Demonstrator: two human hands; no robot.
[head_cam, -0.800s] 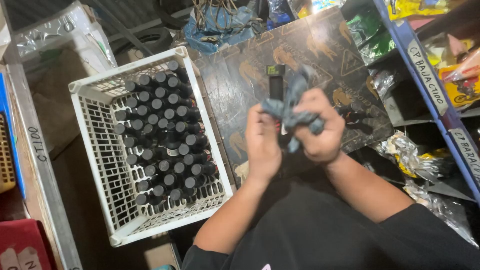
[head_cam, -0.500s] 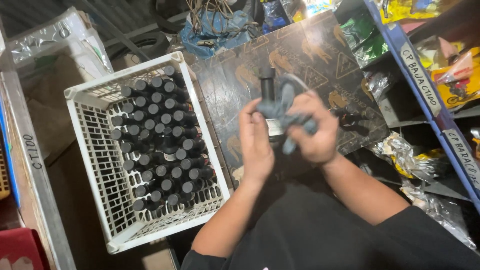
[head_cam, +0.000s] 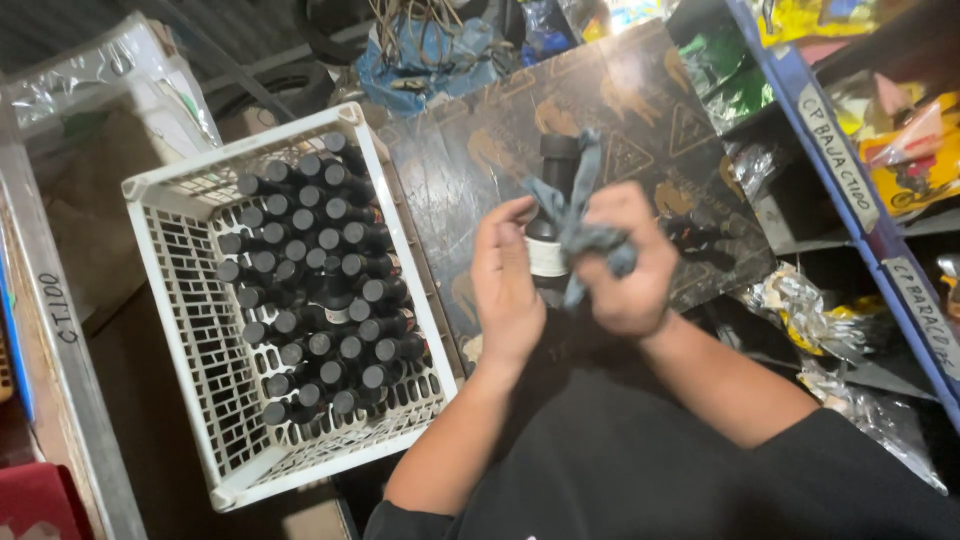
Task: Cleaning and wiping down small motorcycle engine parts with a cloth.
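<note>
Held upright at centre frame: a small dark bottle (head_cam: 548, 235) with a black cap and a pale label band, just above the lap. Gripped from the 9 o'clock side by the left hand (head_cam: 507, 290), fingers curled around the lower body; how tightly, cannot tell, since the palm hides the contact. From the 3 o'clock side, closed on by the right hand (head_cam: 630, 270), bunching a grey-blue cloth (head_cam: 580, 225) against the bottle's shoulder and label, one loose tail of the rag sticking up toward 12 o'clock past the cap.

Judged from looks: light, rigid, probably glass or hard plastic, smooth enough to slip if oily or wet. Best taken around the body below the label, thumb opposite fingers, never by the cap alone. Likely breakable if dropped onto the hard board. Cloth soft and limp, no help for support, but useful for added grip.

At 9 o'clock of the hands, well apart: a white slatted crate (head_cam: 180, 330) packed with many like bottles (head_cam: 320, 300) standing cap-up in tight rows. Beneath the hands, toward 12 o'clock: a dark patterned board (head_cam: 640, 110). At 3 o'clock: blue shelves (head_cam: 850, 190) stuffed with bagged goods.
</note>
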